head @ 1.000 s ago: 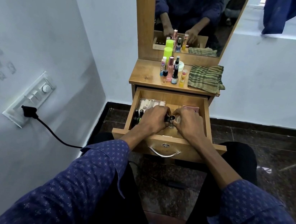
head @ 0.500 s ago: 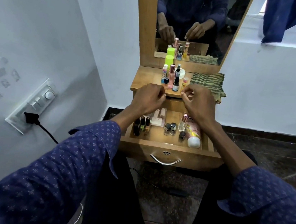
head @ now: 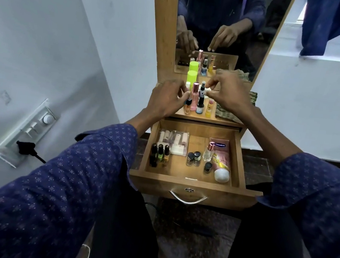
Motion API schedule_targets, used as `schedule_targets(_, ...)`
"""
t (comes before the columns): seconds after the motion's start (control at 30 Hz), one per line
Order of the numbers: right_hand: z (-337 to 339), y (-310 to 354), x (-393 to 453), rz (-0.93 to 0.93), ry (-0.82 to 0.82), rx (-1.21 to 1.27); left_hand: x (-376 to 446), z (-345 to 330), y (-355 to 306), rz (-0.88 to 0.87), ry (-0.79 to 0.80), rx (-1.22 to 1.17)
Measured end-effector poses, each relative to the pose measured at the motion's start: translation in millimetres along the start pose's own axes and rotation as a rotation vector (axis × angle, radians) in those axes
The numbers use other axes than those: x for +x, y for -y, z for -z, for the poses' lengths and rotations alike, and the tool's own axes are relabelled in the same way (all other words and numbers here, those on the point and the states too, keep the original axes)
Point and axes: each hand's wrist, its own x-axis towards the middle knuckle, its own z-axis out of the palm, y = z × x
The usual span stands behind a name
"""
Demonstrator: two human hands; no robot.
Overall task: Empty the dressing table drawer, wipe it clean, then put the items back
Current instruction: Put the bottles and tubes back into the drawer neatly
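Up over the table (head: 181,113), both hands (head: 165,100) (head: 229,93) pinch small bottles among the standing row, though each grip's contents are hidden, above the open drawer (head: 196,186).

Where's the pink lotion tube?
The pink lotion tube lies in the open drawer, along its right wall, white cap toward the front, beside a small clear bottle.

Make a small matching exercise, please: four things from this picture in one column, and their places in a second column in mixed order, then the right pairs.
Things:
1. pink lotion tube
2. three nail polish bottles
3. striped green cloth
4. tall pink bottle

Places:
A. drawer, left side
B. tabletop, between the hands
C. drawer, right side
D. tabletop, right end

Pairs: 1-C, 2-A, 3-D, 4-B
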Motion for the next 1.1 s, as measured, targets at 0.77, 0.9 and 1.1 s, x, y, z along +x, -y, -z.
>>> schedule_targets(0.77,-27.5,3.6,2.3,0.013,0.057,-0.126,64.3,-28.2,33.2,-0.113,0.186,0.025)
schedule_targets(0.9,-27.2,1.9,-1.3,0.014,0.023,-0.116,58.8,-26.6,35.2,-0.105,0.134,0.002)
schedule_targets(1.1,-26.7,1.6,-10.2,-0.004,-0.021,-0.061,41.5,-20.0,45.6,-0.001,0.073,-0.018)
